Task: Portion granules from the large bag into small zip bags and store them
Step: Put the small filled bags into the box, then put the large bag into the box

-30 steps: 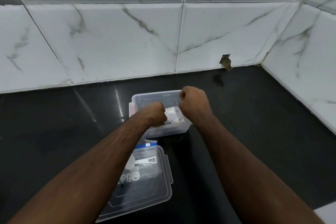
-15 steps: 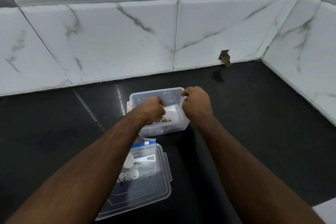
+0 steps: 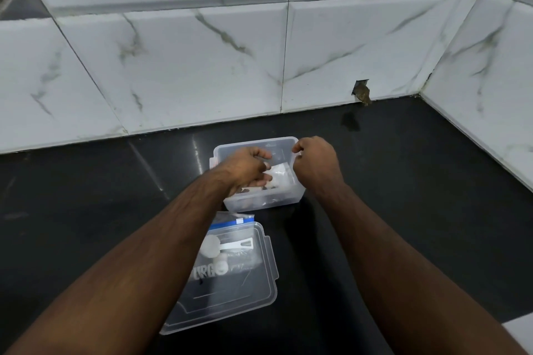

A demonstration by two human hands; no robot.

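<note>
The left hand (image 3: 248,168) reaches into the clear box (image 3: 297,196), its curled fingers touching a small zip bag (image 3: 281,176) that lies inside. Whether it grips the bag I cannot tell. The right hand (image 3: 315,163), fingers curled, pinches the box's far right rim, just beside the bag.

White marble-veined wall tiles (image 3: 202,52) fill the upper frame, meeting at a corner upper right; glossy black worktop (image 3: 418,181) below; a chipped hole (image 3: 362,92) at the tile base.
</note>
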